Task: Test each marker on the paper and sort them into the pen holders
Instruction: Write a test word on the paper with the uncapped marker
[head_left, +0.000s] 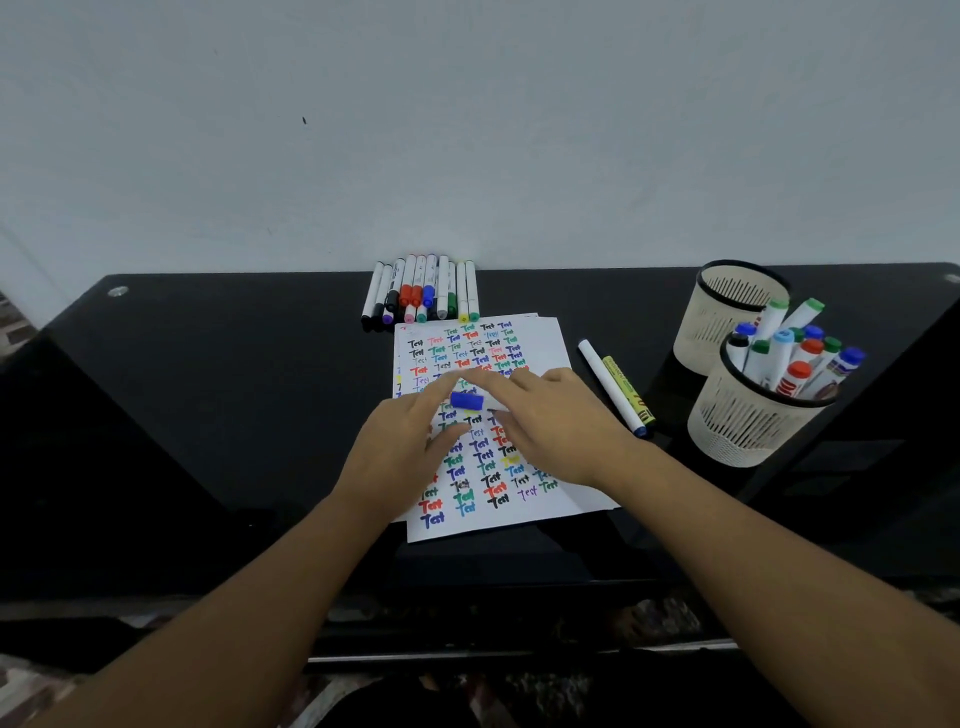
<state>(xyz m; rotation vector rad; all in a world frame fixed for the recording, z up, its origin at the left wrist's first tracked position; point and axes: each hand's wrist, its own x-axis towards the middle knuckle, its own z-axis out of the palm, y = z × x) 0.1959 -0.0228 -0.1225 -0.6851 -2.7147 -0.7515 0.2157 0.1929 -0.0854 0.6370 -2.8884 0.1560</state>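
Hands meet over paper (519, 512) at desk (208, 415) centre: left hand (402, 447) pinches blue cap (466, 400); right hand (556, 421) beside it, fingers curled, marker body hidden, grip unclear. Marker row (423, 293) lies along far edge. Two loose markers (613, 387) right of paper. Near holder (753, 410) full, far holder (727, 312) behind it, near right edge.

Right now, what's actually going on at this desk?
A person is testing markers over a sheet of paper already covered in coloured "Test" scribbles. The left hand and right hand meet over the sheet around a blue marker cap; the marker's body is mostly hidden. A row of markers waits behind the paper. The near pen holder holds many markers, the far pen holder looks empty, and two markers lie loose beside the paper.
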